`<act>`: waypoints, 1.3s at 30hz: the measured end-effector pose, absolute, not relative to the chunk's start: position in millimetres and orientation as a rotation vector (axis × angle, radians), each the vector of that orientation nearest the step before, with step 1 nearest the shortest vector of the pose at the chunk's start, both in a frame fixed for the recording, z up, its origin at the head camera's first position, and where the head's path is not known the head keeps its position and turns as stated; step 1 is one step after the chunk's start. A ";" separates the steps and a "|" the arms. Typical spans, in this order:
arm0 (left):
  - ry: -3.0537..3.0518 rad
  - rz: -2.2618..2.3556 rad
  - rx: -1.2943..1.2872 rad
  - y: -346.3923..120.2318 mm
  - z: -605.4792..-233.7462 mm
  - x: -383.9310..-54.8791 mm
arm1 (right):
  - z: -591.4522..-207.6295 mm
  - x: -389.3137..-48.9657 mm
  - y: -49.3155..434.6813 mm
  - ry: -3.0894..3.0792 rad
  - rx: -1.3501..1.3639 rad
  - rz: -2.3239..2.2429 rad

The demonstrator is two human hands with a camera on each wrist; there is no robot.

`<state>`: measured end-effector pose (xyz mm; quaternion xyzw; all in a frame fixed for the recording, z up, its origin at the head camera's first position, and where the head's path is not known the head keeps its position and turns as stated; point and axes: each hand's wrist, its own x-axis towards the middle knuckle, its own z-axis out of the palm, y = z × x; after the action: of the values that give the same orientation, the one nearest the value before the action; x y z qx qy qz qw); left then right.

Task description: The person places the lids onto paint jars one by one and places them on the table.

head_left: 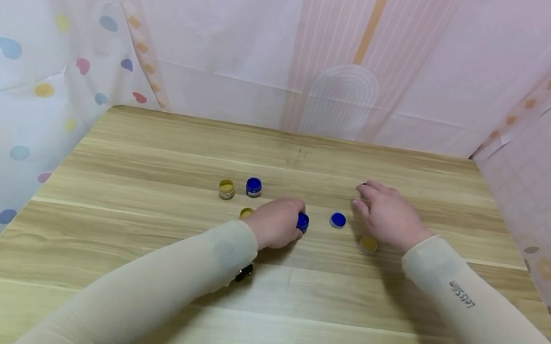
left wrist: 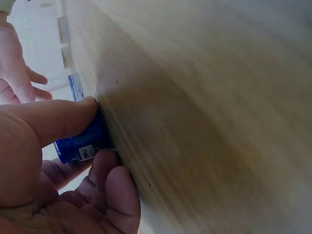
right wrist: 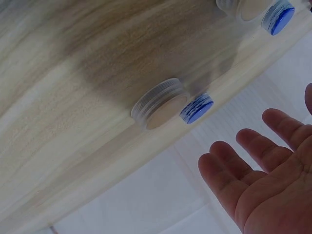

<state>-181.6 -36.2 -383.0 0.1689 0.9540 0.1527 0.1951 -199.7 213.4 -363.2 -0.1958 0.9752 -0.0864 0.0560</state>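
My left hand (head_left: 276, 222) grips a small blue paint jar (head_left: 302, 221) at the middle of the table. In the left wrist view, thumb and fingers close round this blue jar (left wrist: 87, 141), which has a small white label. Over to the right, my right hand (head_left: 391, 215) hovers above the table among jar lids, its fingers extended and holding nothing. A blue lid (head_left: 337, 220) and a yellow lid (head_left: 368, 244) lie close to it. In the right wrist view, a clear-rimmed lid (right wrist: 161, 103) and a blue lid (right wrist: 196, 108) sit just beyond the fingertips.
Left of my left hand stand a yellow paint jar (head_left: 226, 189) and another blue jar (head_left: 254, 187). A second yellow jar (head_left: 246, 212) is partly hidden by the hand. The wooden table (head_left: 284, 338) ends at patterned curtains (head_left: 232, 31) behind and at the sides.
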 end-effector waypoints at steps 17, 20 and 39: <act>2.660 0.417 0.481 -39.0 -382.0 -181.7 | -371.9 -197.1 191.0 2.821 -0.709 -0.310; 2.664 0.424 0.494 -40.0 -382.9 -181.0 | -374.8 -196.9 186.3 2.800 -0.751 -0.270; 2.660 0.501 0.502 -45.6 -382.3 -180.0 | -373.8 -200.8 175.0 2.771 -0.712 -0.260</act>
<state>-180.0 -45.6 -382.3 0.1788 0.9480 0.1785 0.1934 -200.8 175.0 -373.8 -0.2454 0.9559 -0.0897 0.1339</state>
